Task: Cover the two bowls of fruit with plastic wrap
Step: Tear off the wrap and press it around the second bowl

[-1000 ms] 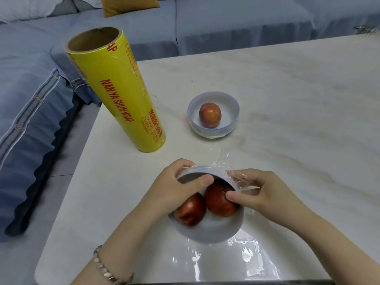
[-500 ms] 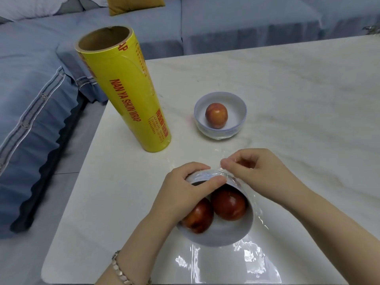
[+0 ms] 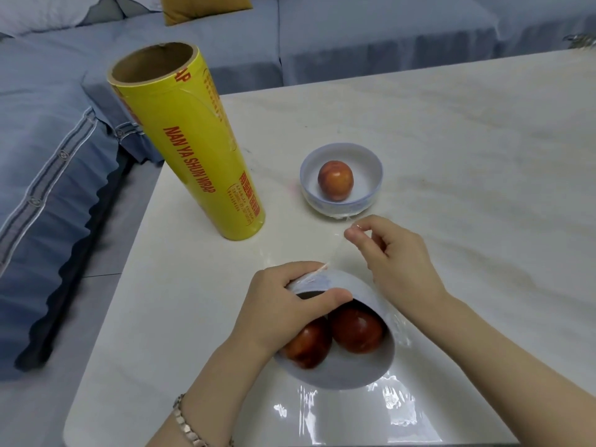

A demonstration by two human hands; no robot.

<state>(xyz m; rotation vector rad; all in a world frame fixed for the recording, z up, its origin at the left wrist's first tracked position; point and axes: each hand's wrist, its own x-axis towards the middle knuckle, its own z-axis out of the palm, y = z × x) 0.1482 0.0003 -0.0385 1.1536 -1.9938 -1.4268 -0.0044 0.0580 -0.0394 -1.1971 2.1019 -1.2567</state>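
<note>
Wrap [image 3: 392,404] lay crinkled on the table [image 3: 467,162] at its near edge, running under and up the right side of the near bowl [image 3: 348,372], which was tipped toward the person with two red fruits [image 3: 356,330] inside. Left hand [image 3: 283,304] held that bowl's far rim, thumb inside and fingers outside, its grip closed on the rim, probably to steady the bowl against the pull. Right hand [image 3: 392,253] was raised just beyond the bowl, wrist bent, thumb and forefinger in a narrow grip pinching a film edge, apparently stretching it up from the rim so it could be drawn over the opening. Farther toward the middle stood the second bowl [image 3: 341,179] with one fruit [image 3: 335,180]; film seemed gathered at its base. Near the left edge, the yellow roll [image 3: 190,146] stood upright.
</note>
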